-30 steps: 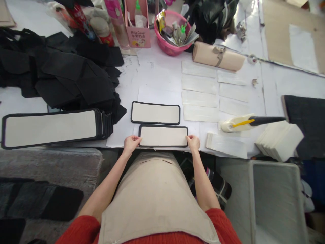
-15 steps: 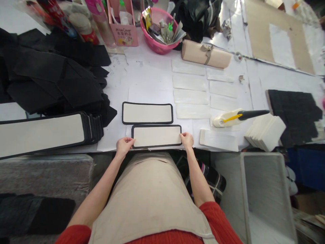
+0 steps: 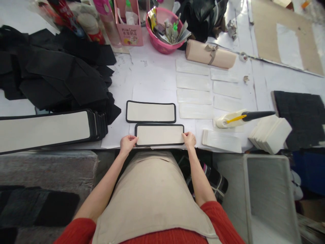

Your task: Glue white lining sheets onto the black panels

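Observation:
A cream panel with a black border (image 3: 159, 135) lies at the table's front edge. My left hand (image 3: 128, 143) pinches its left end, fingers closed, and my right hand (image 3: 189, 139) pinches its right end the same way. Just beyond lies a second black-bordered cream panel (image 3: 151, 112), which neither hand touches. To the right are rows of thin whitish strips (image 3: 194, 96) and a pale brush with a dark handle (image 3: 259, 115), with a yellow tool (image 3: 236, 119) on it.
Long bordered panels (image 3: 45, 130) are stacked at left, below piled black pieces (image 3: 56, 71). A pink basket (image 3: 165, 48) and rolled beige bundle (image 3: 210, 56) stand at the back. White blocks (image 3: 271, 132) sit right, above a grey bin (image 3: 269, 157).
The whole view has shifted slightly, so the table items appear a little further right. Both hands still hold the ends of the near panel.

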